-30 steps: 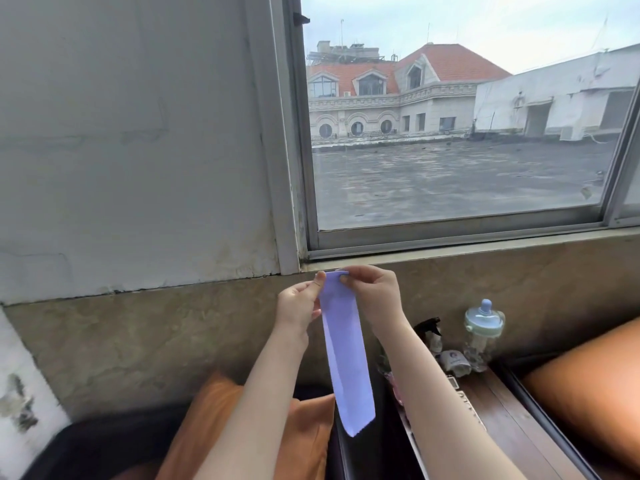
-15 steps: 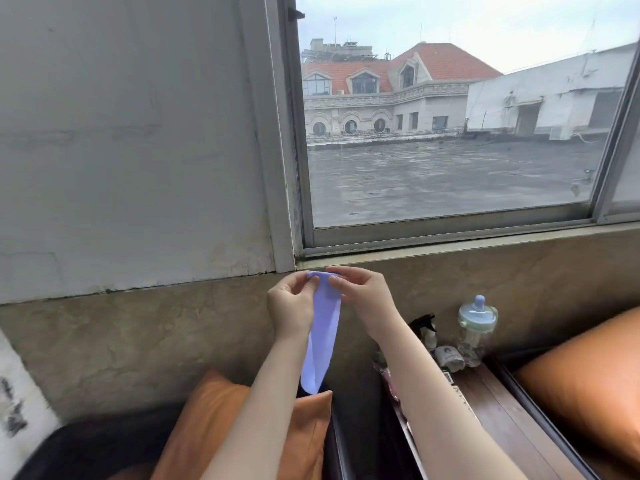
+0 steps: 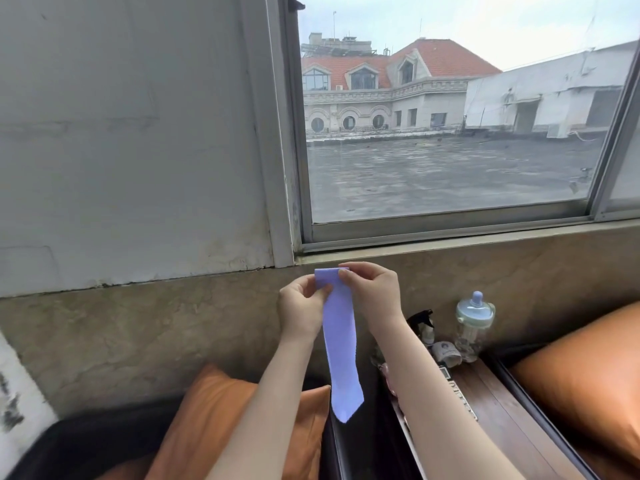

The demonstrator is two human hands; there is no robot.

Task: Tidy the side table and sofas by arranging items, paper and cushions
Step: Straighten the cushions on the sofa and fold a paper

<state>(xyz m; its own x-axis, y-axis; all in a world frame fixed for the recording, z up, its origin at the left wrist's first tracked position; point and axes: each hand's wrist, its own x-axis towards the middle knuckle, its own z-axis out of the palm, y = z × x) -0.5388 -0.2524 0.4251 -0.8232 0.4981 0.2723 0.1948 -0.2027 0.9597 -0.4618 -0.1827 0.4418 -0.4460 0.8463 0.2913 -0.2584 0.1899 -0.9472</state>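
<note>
Nearest us, we are seeing an orange cushion (image 3: pixel 221 431) under our forearms. Above it, our left hand (image 3: pixel 301 308) and right hand (image 3: pixel 372 294) are both pinching the top edge of the lilac paper strip (image 3: pixel 341 344), left of the counter (image 3: pixel 498 407). Its long axis is hanging straight down between the wrists, both hands equally near. Half a second ago it looked narrower and curled; now it is hanging flat. Beyond, a baby bottle (image 3: pixel 473 322) is standing by the wall.
</note>
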